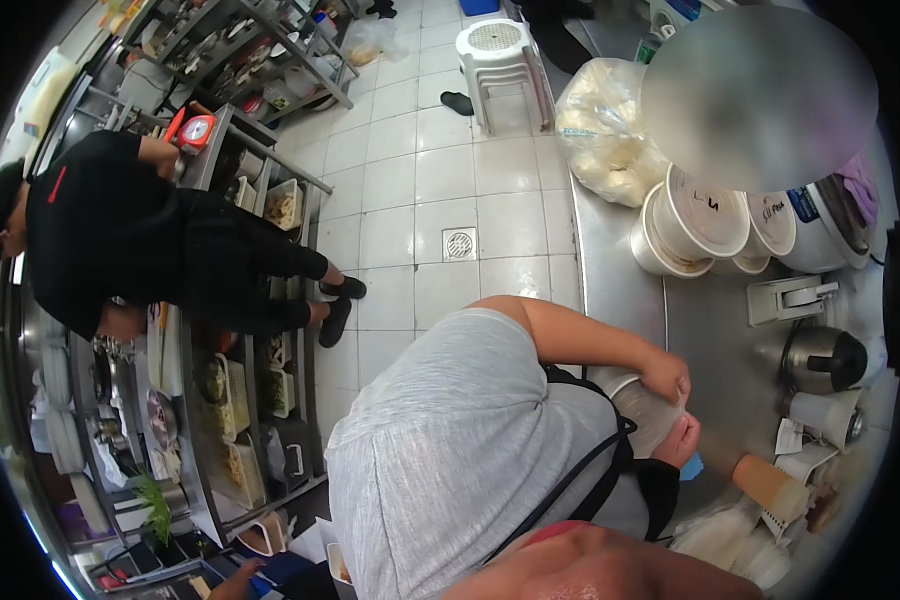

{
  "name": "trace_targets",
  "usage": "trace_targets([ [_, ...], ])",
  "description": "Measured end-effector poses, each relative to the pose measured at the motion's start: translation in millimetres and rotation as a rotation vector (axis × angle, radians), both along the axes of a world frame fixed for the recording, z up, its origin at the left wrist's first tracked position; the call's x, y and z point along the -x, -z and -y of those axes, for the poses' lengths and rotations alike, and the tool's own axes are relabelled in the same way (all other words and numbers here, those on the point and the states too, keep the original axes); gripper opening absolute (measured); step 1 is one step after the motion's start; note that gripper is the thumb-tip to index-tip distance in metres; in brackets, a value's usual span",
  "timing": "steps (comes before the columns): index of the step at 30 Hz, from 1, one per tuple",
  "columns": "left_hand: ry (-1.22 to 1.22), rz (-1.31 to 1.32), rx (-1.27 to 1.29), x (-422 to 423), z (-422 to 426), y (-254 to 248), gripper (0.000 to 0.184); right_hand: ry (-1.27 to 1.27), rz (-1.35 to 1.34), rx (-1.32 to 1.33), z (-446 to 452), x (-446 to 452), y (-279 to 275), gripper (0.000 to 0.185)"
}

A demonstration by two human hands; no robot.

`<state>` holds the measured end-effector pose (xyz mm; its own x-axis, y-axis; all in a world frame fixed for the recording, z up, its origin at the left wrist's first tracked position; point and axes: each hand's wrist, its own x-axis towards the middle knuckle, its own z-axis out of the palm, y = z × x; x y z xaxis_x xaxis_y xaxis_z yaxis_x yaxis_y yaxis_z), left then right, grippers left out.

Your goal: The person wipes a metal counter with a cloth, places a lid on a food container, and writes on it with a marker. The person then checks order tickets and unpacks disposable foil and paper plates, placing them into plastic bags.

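A round, translucent plastic container (642, 412) sits by the steel counter's near edge, close against my body. At its far side, my left hand (667, 378) is closed, with its fingertips by the rim. My right hand (678, 440), below a black sleeve, is also closed, and its fingertips nearly meet those of my left hand. Whatever is pinched between them is too small to make out. A small blue item (691, 467) shows beside my right hand.
Lidded white tubs (705, 215) and a bulging plastic bag (610, 130) stand on the counter (620, 290). A metal kettle (823, 358) and cups (820, 412) line the right side. A co-worker (110, 220) in black stands by the left shelves; stacked stools (497, 60) are on the floor.
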<state>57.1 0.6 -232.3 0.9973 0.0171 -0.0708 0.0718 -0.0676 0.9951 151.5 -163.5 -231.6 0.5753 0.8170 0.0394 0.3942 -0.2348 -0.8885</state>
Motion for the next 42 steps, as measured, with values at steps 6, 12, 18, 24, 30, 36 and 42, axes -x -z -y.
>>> trace_targets([
  [6, -0.014, -0.019, 0.009, -2, 0, 8, 0.021, -0.013, -0.1, -0.005, 0, -9, 12, 0.02],
  [12, -0.097, -0.08, 0.005, 4, 3, 0, 0.022, 0.032, -0.084, -0.002, -5, -1, 6, 0.021],
  [18, -0.1, -0.055, 0.054, -1, 3, 10, 0.025, 0.033, -0.137, 0.057, 0, -11, 16, 0.022],
  [24, -0.192, 0.167, -0.177, 4, -1, 16, 0.025, 0.162, -0.173, 0.007, 3, -2, 25, 0.02],
  [30, -0.279, -0.026, -0.136, 30, 7, -1, 0.021, 0.212, -0.103, -0.002, 5, 26, -11, 0.012],
  [36, -0.214, -0.154, 0.07, 23, 12, -14, 0.022, 0.281, 0.096, 0.011, 0, 28, -14, 0.015],
  [42, -0.151, -0.207, 0.193, 19, 13, -15, 0.024, 0.34, 0.048, -0.011, 7, 34, -20, 0.014],
])
